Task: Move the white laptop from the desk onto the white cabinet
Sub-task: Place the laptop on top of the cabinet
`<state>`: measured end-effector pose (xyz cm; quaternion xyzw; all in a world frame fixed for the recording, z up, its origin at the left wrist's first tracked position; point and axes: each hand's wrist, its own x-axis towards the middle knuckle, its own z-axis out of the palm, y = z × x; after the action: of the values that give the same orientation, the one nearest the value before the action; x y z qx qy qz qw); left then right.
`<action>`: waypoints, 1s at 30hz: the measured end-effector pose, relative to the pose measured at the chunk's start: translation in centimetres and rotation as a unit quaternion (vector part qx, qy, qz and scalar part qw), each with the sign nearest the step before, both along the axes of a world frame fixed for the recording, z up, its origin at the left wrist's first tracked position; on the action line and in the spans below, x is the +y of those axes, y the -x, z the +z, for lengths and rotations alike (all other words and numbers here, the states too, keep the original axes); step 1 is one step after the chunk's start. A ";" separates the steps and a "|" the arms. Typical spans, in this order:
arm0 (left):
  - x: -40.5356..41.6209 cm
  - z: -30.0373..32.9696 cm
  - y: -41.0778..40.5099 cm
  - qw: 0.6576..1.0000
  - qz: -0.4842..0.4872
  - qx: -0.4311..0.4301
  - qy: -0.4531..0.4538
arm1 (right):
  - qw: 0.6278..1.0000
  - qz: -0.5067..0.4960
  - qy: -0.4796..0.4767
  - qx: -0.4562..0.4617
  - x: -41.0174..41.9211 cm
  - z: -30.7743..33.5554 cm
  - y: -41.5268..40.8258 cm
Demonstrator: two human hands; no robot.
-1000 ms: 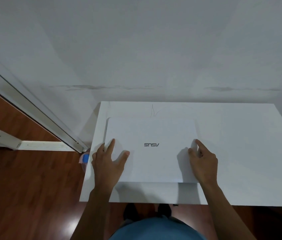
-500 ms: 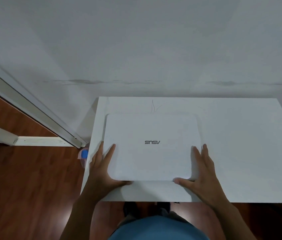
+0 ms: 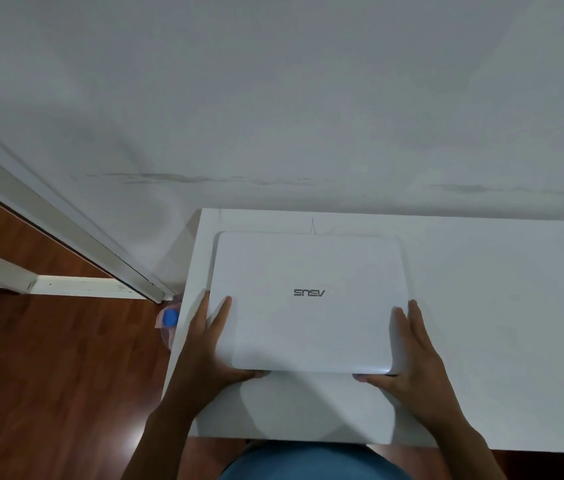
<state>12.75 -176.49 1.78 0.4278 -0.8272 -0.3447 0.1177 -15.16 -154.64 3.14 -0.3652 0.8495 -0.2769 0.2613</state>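
A closed white laptop (image 3: 308, 299) with a dark logo on its lid lies on a white top (image 3: 481, 323) against the wall. Its near edge is raised off that surface and throws a shadow below it. My left hand (image 3: 211, 344) grips the near left corner, fingers along the left side and thumb under the front edge. My right hand (image 3: 412, 355) grips the near right corner the same way, thumb under the front. I cannot tell whether this white surface is the desk or the cabinet.
A plain white wall (image 3: 273, 116) rises just behind the white top. A white door frame (image 3: 66, 230) runs diagonally at the left. A small blue-capped thing (image 3: 169, 318) sits on the brown wooden floor (image 3: 48, 375) beside the top's left edge.
Both hands slid from the laptop's lid and sides to its near corners, thumbs tucked under the front edge. The front edge has come up off the surface.
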 end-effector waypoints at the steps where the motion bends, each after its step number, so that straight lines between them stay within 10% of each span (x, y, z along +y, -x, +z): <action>1: -0.6 0.0 0.3 1.000 -0.002 0.003 0.003 | 1.000 0.002 0.002 0.003 -0.7 0.0 0.4; 30: -8.2 -0.2 4.8 0.997 -0.012 -0.071 0.010 | 0.999 0.019 0.001 0.050 -7.9 -1.0 4.9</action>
<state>7.91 -184.66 1.55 0.4400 -0.8419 -0.3069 0.0586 -20.03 -162.59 2.11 -0.3951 0.8540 -0.2539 0.2238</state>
